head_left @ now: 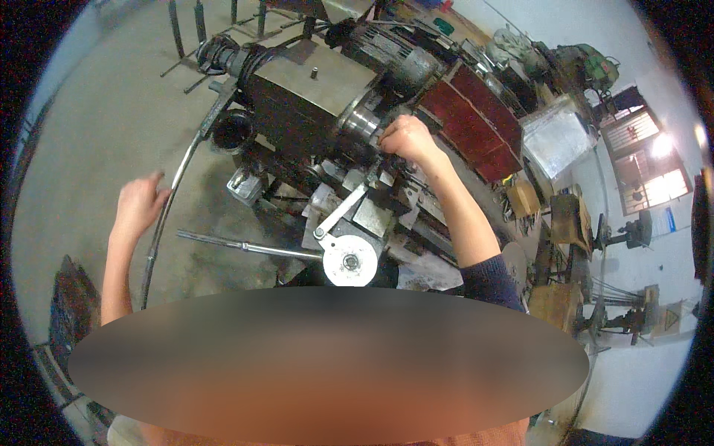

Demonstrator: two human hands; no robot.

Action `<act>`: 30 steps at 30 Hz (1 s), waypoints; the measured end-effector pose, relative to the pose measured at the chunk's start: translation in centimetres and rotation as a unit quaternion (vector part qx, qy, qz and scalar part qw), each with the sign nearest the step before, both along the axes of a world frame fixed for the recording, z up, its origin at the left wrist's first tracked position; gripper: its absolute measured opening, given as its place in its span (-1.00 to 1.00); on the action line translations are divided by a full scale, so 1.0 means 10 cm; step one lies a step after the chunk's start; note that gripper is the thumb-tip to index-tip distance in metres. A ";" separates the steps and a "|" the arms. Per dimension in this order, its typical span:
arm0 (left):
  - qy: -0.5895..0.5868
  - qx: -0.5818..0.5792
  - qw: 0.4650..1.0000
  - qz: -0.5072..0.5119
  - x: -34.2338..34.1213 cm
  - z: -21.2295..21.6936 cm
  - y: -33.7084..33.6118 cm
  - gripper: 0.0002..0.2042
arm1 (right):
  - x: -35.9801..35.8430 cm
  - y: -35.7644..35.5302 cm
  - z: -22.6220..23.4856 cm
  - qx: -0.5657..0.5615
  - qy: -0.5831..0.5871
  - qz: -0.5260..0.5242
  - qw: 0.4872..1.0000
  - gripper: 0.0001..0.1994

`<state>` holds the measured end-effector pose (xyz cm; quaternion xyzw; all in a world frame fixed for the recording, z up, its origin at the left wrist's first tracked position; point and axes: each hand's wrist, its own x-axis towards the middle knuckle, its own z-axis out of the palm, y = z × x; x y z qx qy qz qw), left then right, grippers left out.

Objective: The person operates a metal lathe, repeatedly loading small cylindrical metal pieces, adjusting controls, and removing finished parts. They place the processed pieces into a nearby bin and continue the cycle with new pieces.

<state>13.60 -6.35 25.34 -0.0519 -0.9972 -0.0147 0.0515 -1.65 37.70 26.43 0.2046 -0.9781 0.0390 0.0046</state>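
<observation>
My right hand [407, 139] is closed, its fingers pinched together at the front of the round steel chuck [362, 121] on a lathe. What it pinches is hidden behind the fingers. To the left, my left hand [140, 202] is beside a long, bent metal lever [177, 178]. Its thumb and forefinger are apart, with the tips close to the rod; whether they touch it I cannot tell. Below the chuck, a toolpost slide carries a flat silver handle [342, 211] and a round white disc [350, 261]. A straight metal bar [249, 246] reaches left from the disc.
The lathe's headstock box [316, 70] stands behind the chuck, with a motor [394, 56] farther back. A dark red panel [476, 119] and a silver sheet-metal box [558, 137] are at the right. Drill presses [632, 234] line the right wall.
</observation>
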 end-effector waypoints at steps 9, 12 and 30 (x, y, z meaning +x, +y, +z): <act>-0.062 0.217 0.965 0.134 0.35 -0.56 0.05 -0.62 | -0.30 0.12 -0.37 0.051 0.023 0.067 0.996 -0.80; -0.052 0.207 0.968 0.135 0.34 -0.56 0.05 -0.63 | -0.29 0.14 -0.42 0.014 -0.008 -0.005 1.000 -0.79; 0.022 0.097 0.985 0.138 0.37 -0.60 0.12 -0.72 | -0.22 0.01 -0.16 -0.022 -0.042 0.093 0.995 -0.74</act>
